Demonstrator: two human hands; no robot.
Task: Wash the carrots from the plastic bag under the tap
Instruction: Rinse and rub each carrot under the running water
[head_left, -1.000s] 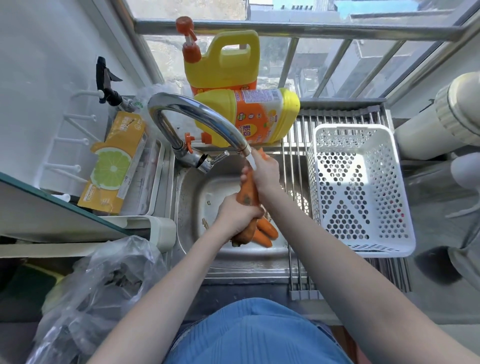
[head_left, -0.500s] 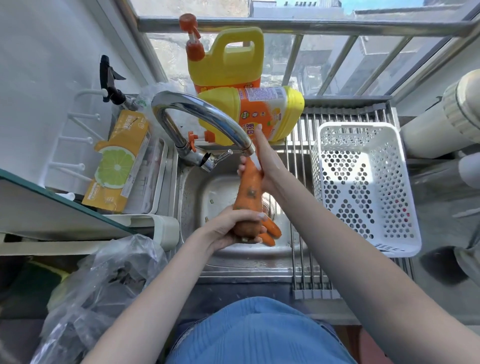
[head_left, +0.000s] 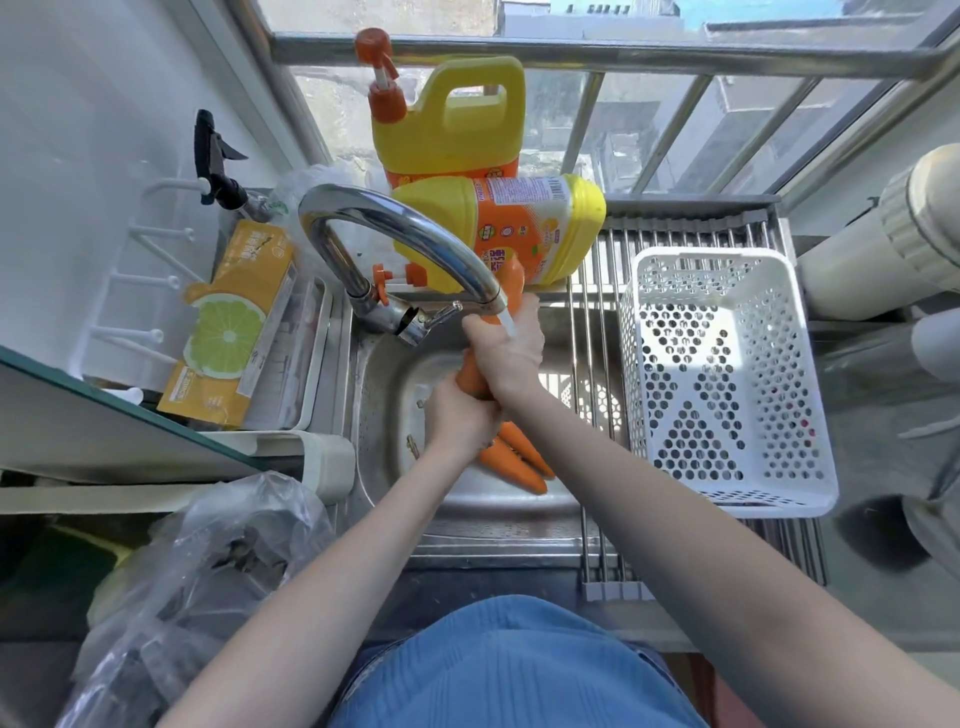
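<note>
Carrot rubbed under tap stream.
Gripped by left hand and right hand; basket transfer likely called for next.

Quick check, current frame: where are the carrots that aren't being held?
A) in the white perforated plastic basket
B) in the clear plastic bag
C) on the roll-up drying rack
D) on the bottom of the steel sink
D: two loose orange carrots lie on the bottom of the stainless steel sink, under the hands holding a third carrot; the white perforated plastic basket holds none.
</note>
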